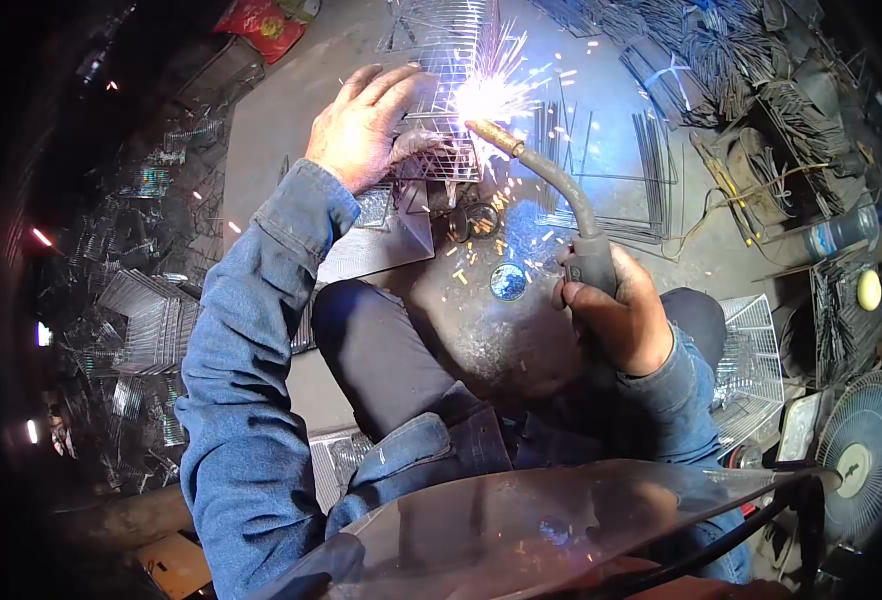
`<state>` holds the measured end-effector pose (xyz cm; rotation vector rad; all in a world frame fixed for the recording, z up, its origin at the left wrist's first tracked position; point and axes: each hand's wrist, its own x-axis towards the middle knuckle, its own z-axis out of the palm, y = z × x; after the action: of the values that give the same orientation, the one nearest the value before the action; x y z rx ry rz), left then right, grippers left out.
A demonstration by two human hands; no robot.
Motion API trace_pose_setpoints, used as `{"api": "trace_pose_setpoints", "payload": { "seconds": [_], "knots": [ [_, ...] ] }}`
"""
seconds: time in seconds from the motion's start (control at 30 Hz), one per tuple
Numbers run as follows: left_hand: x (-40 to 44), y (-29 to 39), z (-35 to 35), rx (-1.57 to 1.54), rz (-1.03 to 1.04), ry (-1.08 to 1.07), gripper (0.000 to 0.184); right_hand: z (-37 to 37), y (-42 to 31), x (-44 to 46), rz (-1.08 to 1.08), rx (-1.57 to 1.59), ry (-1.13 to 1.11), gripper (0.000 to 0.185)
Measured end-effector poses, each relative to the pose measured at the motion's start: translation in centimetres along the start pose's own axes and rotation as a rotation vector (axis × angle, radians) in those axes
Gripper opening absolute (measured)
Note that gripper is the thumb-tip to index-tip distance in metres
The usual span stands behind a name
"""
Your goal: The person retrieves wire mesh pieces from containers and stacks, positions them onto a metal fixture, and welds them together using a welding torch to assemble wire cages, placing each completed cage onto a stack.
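My right hand (616,310) is wrapped round the handle of a welding torch (561,185). The torch's curved neck points up and left, and its tip meets a bright white arc with sparks flying out. That glare hides the exact weld spot. At the arc lies a wire mesh piece (453,160), a grid of thin metal rods. My left hand (361,125) rests on its left side, thumb below and fingers stretched over the top, gripping it. A further wire rack (441,35) extends above the arc.
Loose straight rods (651,175) lie on the grey table (266,130) at right. Bundled wires (701,60) fill the upper right. A fan (866,450) stands at lower right, near a wire basket (751,360). Stacked wire racks (156,320) are at left. A tinted visor (521,530) crosses the bottom.
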<state>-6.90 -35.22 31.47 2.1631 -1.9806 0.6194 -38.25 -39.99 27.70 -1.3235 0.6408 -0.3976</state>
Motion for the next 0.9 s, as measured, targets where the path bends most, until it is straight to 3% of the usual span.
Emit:
{"api": "trace_pose_setpoints", "payload": {
  "seconds": [0.13, 0.2, 0.23, 0.3, 0.37, 0.43, 0.5, 0.57, 0.67, 0.9],
  "knots": [
    [0.4, 1.0, 0.5, 0.009, 0.013, 0.039, 0.062, -2.0, -2.0, -0.3, 0.064, 0.146, -0.003, 0.030],
    [1.5, 3.6, 0.0, 0.047, -0.023, 0.042, 0.061, -3.4, -3.3, 0.1, -0.050, 0.222, 0.129, 0.024],
    [2.6, 4.9, -0.5, 0.012, -0.067, -0.038, 0.066, -4.0, -3.7, 0.9, -0.154, 0.313, 0.179, 0.021],
    [5.5, 6.7, -3.1, 0.049, -0.018, -0.320, 0.074, -5.3, -3.8, 3.3, -0.183, 0.373, 0.301, 0.034],
    [9.2, 6.2, -6.0, 0.046, 0.151, -0.577, 0.080, -6.1, -2.6, 4.5, -0.146, 0.393, 0.286, 0.028],
    [11.8, 3.7, -3.7, 0.065, 0.380, -0.431, 0.086, -6.0, -1.0, 4.9, -0.117, 0.495, 0.232, 0.026],
    [15.4, 2.0, -2.6, -0.216, 0.426, -0.642, 0.093, -5.8, 0.3, 5.5, -0.127, 0.481, 0.220, 0.024],
    [17.9, 1.6, 0.4, -0.204, 0.389, -0.554, 0.098, -5.4, 0.1, 5.9, -0.115, 0.532, 0.186, 0.025],
    [18.8, 5.4, 0.1, 0.094, 0.272, -0.440, 0.105, -5.5, -0.5, 6.8, -0.137, 0.447, 0.204, 0.024],
    [20.0, 6.0, 0.8, 0.126, 0.253, -0.419, 0.098, -5.4, -1.2, 8.0, -0.124, 0.241, 0.295, 0.027]
  ]
}}
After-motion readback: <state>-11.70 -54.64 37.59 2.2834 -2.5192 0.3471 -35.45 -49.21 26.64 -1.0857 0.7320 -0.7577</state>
